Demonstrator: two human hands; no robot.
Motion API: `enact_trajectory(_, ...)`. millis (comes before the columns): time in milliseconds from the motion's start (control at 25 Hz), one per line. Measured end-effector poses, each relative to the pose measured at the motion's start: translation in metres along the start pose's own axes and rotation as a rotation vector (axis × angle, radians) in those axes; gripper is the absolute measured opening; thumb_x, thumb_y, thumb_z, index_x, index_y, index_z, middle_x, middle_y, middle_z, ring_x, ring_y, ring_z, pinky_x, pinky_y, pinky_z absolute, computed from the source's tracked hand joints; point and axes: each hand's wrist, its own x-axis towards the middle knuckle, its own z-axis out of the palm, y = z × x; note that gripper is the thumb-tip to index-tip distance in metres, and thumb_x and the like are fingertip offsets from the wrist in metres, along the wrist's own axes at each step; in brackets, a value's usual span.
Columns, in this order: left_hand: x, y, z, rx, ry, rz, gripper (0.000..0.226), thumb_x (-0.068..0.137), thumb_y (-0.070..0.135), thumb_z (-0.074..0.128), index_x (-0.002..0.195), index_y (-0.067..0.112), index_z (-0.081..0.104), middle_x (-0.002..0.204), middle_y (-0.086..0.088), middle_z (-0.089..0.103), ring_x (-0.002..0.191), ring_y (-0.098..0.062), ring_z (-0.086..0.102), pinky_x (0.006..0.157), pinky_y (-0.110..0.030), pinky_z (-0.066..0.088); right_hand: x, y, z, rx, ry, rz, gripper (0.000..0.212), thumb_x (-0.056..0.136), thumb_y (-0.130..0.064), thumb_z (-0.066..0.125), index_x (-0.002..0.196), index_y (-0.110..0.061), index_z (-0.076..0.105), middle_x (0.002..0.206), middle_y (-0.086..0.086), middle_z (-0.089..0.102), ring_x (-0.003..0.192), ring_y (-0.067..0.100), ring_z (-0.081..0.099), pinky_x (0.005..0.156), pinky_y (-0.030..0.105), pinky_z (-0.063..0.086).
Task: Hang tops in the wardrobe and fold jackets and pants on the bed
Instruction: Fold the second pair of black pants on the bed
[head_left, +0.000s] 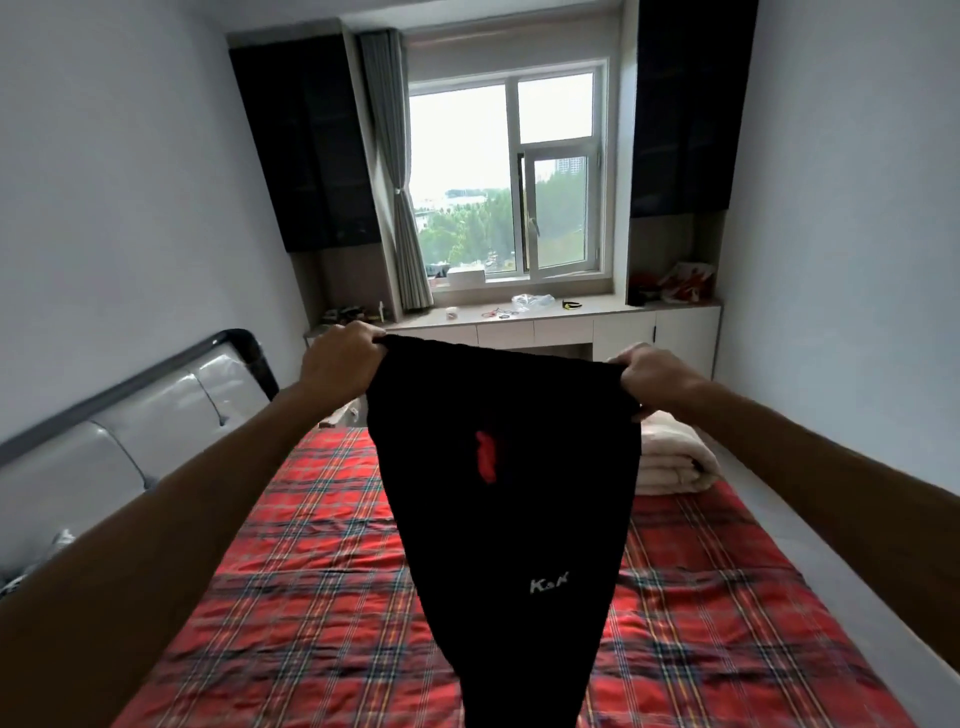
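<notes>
Pants (514, 519), black, held up over the bed (311, 571) mid-width. Left hand (340, 358) and right hand (652, 376) each clench a waistband corner, stretching it taut so the legs hang straight, probably to align them before folding. Folded cream blanket (675, 462) lies at far right edge.

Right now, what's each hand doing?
Left hand: gripping one top corner of the black pants.
Right hand: gripping the other top corner.
</notes>
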Motion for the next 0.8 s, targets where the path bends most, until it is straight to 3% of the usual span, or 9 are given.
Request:
enact_trajectory(80, 0.002, -0.007, -0.019, -0.275, -0.216, 0.019, 0.022, 0.097, 0.007, 0.048, 0.099, 0.004, 0.07, 0.07, -0.012, 0.063, 0.052, -0.017, 0.063, 0.047, -0.022, 0.045, 0.012, -0.023, -0.032, 0.164, 0.126, -0.028, 0.038, 0.085, 0.012, 0.036, 0.095, -0.004, 0.069, 0.084, 0.016, 0.064, 0.066, 0.026, 0.063, 0.046, 0.03, 0.057)
enact_trajectory(120, 0.001, -0.007, -0.029, -0.381, -0.338, 0.024, 0.022, 0.097, 0.001, 0.047, 0.102, -0.003, 0.068, 0.064, -0.011, 0.059, 0.043, -0.014, 0.057, 0.04, -0.02, 0.041, 0.017, -0.033, -0.045, 0.199, 0.175, -0.044, 0.036, 0.086, 0.012, 0.036, 0.094, -0.002, 0.068, 0.087, 0.017, 0.063, 0.069, 0.027, 0.063, 0.048, 0.031, 0.057)
enact_trajectory(200, 0.003, -0.008, -0.047, -0.459, -0.484, 0.064, 0.021, 0.096, -0.002, 0.048, 0.1, -0.001, 0.069, 0.063, -0.008, 0.061, 0.045, -0.013, 0.056, 0.043, -0.02, 0.046, 0.021, -0.048, -0.067, 0.176, 0.175, -0.108, 0.029, 0.089, 0.012, 0.041, 0.094, 0.003, 0.068, 0.084, 0.016, 0.063, 0.072, 0.025, 0.062, 0.056, 0.031, 0.058)
enact_trajectory(280, 0.006, -0.009, -0.056, -0.316, -0.502, 0.117, 0.023, 0.095, -0.003, 0.051, 0.095, 0.008, 0.071, 0.06, 0.003, 0.064, 0.048, -0.006, 0.056, 0.05, -0.018, 0.047, 0.018, -0.055, -0.08, 0.027, 0.035, -0.198, 0.019, 0.091, 0.009, 0.051, 0.096, 0.005, 0.069, 0.078, 0.009, 0.063, 0.074, 0.019, 0.059, 0.068, 0.029, 0.053)
enact_trajectory(400, 0.01, -0.005, -0.059, -0.082, -0.472, 0.186, 0.015, 0.095, 0.01, 0.059, 0.096, 0.014, 0.073, 0.055, 0.015, 0.063, 0.045, 0.003, 0.054, 0.052, -0.015, 0.043, 0.017, -0.045, -0.081, -0.427, -0.096, -0.332, 0.015, 0.089, 0.003, 0.061, 0.096, -0.001, 0.074, 0.078, 0.007, 0.067, 0.081, 0.025, 0.063, 0.08, 0.037, 0.053)
enact_trajectory(520, 0.012, 0.004, -0.049, 0.031, -0.428, 0.25, 0.017, 0.095, 0.023, 0.062, 0.09, 0.013, 0.074, 0.063, 0.006, 0.067, 0.046, 0.002, 0.054, 0.052, -0.012, 0.043, 0.02, -0.026, -0.072, -0.762, 0.074, -0.467, 0.014, 0.088, -0.005, 0.061, 0.088, -0.007, 0.074, 0.084, 0.011, 0.069, 0.085, 0.027, 0.067, 0.077, 0.038, 0.054)
enact_trajectory(600, 0.017, 0.013, -0.043, 0.082, -0.343, 0.255, 0.019, 0.094, 0.024, 0.06, 0.09, 0.011, 0.073, 0.072, -0.006, 0.067, 0.052, -0.004, 0.058, 0.057, -0.019, 0.046, 0.019, -0.017, -0.073, -0.828, 0.287, -0.412, 0.01, 0.089, -0.014, 0.061, 0.09, -0.013, 0.071, 0.086, 0.011, 0.068, 0.084, 0.031, 0.067, 0.077, 0.042, 0.056)
enact_trajectory(720, 0.022, 0.022, -0.042, 0.271, -0.035, 0.264, 0.015, 0.093, 0.034, 0.059, 0.098, 0.022, 0.065, 0.085, -0.006, 0.066, 0.078, -0.023, 0.063, 0.072, -0.033, 0.049, 0.023, -0.01, -0.077, -0.512, 0.357, -0.197, 0.014, 0.088, -0.003, 0.06, 0.1, -0.006, 0.067, 0.09, 0.017, 0.068, 0.084, 0.036, 0.067, 0.078, 0.048, 0.058)
enact_trajectory(800, 0.025, 0.025, -0.042, 0.074, 0.083, 0.388, 0.012, 0.092, 0.021, 0.062, 0.104, 0.021, 0.059, 0.093, -0.008, 0.069, 0.082, -0.026, 0.064, 0.075, -0.037, 0.053, 0.019, -0.013, -0.08, -0.006, 0.276, -0.121, 0.016, 0.088, 0.008, 0.056, 0.096, -0.004, 0.065, 0.09, 0.016, 0.064, 0.08, 0.031, 0.067, 0.068, 0.037, 0.061)
